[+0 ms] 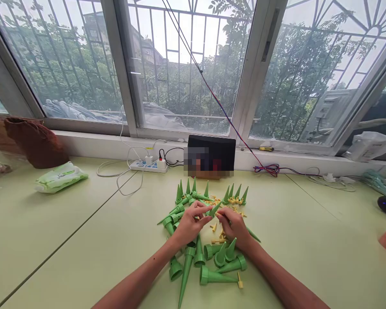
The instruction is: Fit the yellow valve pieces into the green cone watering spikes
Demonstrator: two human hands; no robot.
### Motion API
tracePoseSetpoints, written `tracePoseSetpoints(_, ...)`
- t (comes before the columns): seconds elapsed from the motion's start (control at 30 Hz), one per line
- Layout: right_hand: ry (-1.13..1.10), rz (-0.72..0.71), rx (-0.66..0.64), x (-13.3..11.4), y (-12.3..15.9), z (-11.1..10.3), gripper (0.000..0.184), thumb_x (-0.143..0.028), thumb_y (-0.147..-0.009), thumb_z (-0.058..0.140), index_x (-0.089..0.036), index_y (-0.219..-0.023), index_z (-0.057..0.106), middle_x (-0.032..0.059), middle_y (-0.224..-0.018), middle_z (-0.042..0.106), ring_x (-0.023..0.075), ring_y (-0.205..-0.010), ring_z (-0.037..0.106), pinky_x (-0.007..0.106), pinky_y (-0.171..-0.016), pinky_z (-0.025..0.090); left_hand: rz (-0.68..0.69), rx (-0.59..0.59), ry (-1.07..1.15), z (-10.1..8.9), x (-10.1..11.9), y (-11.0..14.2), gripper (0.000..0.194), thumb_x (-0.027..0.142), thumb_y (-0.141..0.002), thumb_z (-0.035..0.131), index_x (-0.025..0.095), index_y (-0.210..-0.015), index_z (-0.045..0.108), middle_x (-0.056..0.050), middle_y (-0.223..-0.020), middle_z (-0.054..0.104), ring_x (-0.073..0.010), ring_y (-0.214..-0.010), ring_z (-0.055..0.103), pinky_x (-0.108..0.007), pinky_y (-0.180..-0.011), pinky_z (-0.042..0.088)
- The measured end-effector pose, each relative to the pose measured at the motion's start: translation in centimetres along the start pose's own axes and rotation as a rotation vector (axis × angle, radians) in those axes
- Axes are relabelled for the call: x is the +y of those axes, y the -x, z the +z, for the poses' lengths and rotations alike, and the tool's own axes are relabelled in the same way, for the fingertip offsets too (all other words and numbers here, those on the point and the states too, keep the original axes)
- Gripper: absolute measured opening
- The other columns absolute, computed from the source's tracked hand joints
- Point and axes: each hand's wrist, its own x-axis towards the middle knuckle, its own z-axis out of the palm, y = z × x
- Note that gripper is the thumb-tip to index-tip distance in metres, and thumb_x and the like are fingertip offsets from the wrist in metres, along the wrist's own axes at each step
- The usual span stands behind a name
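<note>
Between thumb and fingers, my left hand (pixel 193 221) grips a green plastic cone spike (pixel 214 209), its tip pointing up and to the right. My right hand (pixel 233 225) is closed right beside it, pinching what looks like a small yellow plastic piece (pixel 217 214) against the spike; my fingers mostly hide it. Under and around both hands lie several more green cone spikes (pixel 187 270), some on their sides. Others stand upright in a row (pixel 188 186) behind. Small yellow valve pieces (pixel 223 234) are scattered among them.
At the back, a dark screen (pixel 212 154) leans near the window sill. A white power strip (pixel 149 165) with cables is left of it, and a tissue pack (pixel 62 177) further left. Coiled red-blue wire (pixel 266 170) and a yellow cutter (pixel 266 149) are at the right back.
</note>
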Motion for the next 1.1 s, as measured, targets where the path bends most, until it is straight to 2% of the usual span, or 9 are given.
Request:
tracePoseSetpoints(0.17, -0.003, 0.014, -0.009, -0.2, -0.1, -0.3, 0.025, -0.028, -0.100, 0.045, -0.020, -0.080, 0.059, 0.0012, -0.071, 0.058, 0.0150, -0.062, 0.052, 0.026, -0.059, 0.043, -0.011, -0.020, 0.001, 0.0, 0.2, 0.0, 0.031, 0.034, -0.087, 0.063, 0.027, -0.116, 0.072, -0.006, -0.099, 0.051, -0.0131, -0.076, 0.049, -0.022, -0.060, 0.044)
tracePoseSetpoints(0.33, 0.009, 0.009, 0.013, -0.1, 0.0, -0.3, 0.023, -0.029, -0.100, 0.046, -0.019, -0.086, 0.062, 0.0032, -0.075, 0.063, 0.0162, -0.065, 0.057, 0.027, -0.061, 0.045, -0.010, -0.004, 0.035, 0.0, 0.7, 0.0, 0.026, 0.035, -0.087, 0.062, 0.022, -0.104, 0.076, -0.006, -0.099, 0.049, -0.0139, -0.079, 0.051, -0.021, -0.059, 0.044)
tracePoseSetpoints(0.43, 0.009, 0.002, 0.042, -0.1, -0.1, -0.2, 0.021, -0.028, -0.100, 0.047, -0.019, -0.089, 0.062, 0.0039, -0.077, 0.064, 0.0168, -0.067, 0.059, 0.027, -0.062, 0.046, -0.032, 0.037, 0.054, 0.1, 1.2, 0.0, 0.026, 0.037, -0.088, 0.060, 0.019, -0.101, 0.072, -0.005, -0.096, 0.052, -0.0118, -0.071, 0.051, -0.021, -0.055, 0.043)
tracePoseSetpoints(0.5, 0.009, -0.001, 0.064, -0.3, -0.2, -0.2, 0.019, -0.028, -0.099, 0.049, -0.019, -0.091, 0.063, 0.0043, -0.079, 0.066, 0.0172, -0.069, 0.061, 0.028, -0.063, 0.047, -0.082, 0.084, 0.102, 0.2, 1.5, 0.0, 0.026, 0.041, -0.089, 0.059, 0.018, -0.099, 0.067, -0.002, -0.087, 0.055, -0.0090, -0.059, 0.048, -0.021, -0.050, 0.039)
tracePoseSetpoints(0.6, 0.011, -0.012, 0.082, -0.4, -0.3, -0.2, 0.019, -0.029, -0.099, 0.049, -0.019, -0.092, 0.064, 0.0051, -0.081, 0.067, 0.0176, -0.070, 0.062, 0.028, -0.064, 0.049, -0.135, 0.124, 0.133, 0.4, 1.6, 0.0, 0.033, 0.048, -0.090, 0.057, 0.016, -0.080, 0.061, 0.002, -0.068, 0.052, -0.0082, -0.050, 0.044, -0.021, -0.047, 0.035)
tracePoseSetpoints(0.7, 0.023, -0.025, 0.087, -0.5, -0.3, -0.3, 0.019, -0.029, -0.099, 0.050, -0.020, -0.092, 0.065, 0.0053, -0.080, 0.067, 0.0181, -0.070, 0.062, 0.029, -0.063, 0.049, -0.141, 0.091, 0.049, 0.4, 1.6, 0.0, 0.048, 0.053, -0.089, 0.054, 0.015, -0.062, 0.058, 0.001, -0.056, 0.051, -0.0092, -0.048, 0.042, -0.022, -0.047, 0.032)
tracePoseSetpoints(0.77, 0.032, -0.036, 0.088, -0.4, -0.2, -0.2, 0.019, -0.029, -0.099, 0.050, -0.020, -0.092, 0.065, 0.0052, -0.080, 0.067, 0.0184, -0.070, 0.063, 0.029, -0.063, 0.050, -0.146, 0.059, -0.006, 0.4, 1.6, 0.0, 0.051, 0.055, -0.088, 0.055, 0.015, -0.057, 0.059, 0.001, -0.051, 0.051, -0.0094, -0.047, 0.040, -0.022, -0.047, 0.030)
tracePoseSetpoints(1.1, 0.007, -0.015, 0.066, -0.3, 0.0, -0.1, 0.018, -0.029, -0.098, 0.051, -0.020, -0.092, 0.065, 0.0049, -0.081, 0.068, 0.0186, -0.071, 0.063, 0.030, -0.066, 0.051, -0.120, 0.004, -0.050, 0.4, 1.9, 0.1, 0.047, 0.056, -0.086, 0.057, 0.015, -0.062, 0.063, 0.002, -0.052, 0.050, -0.0105, -0.049, 0.041, -0.022, -0.047, 0.031)
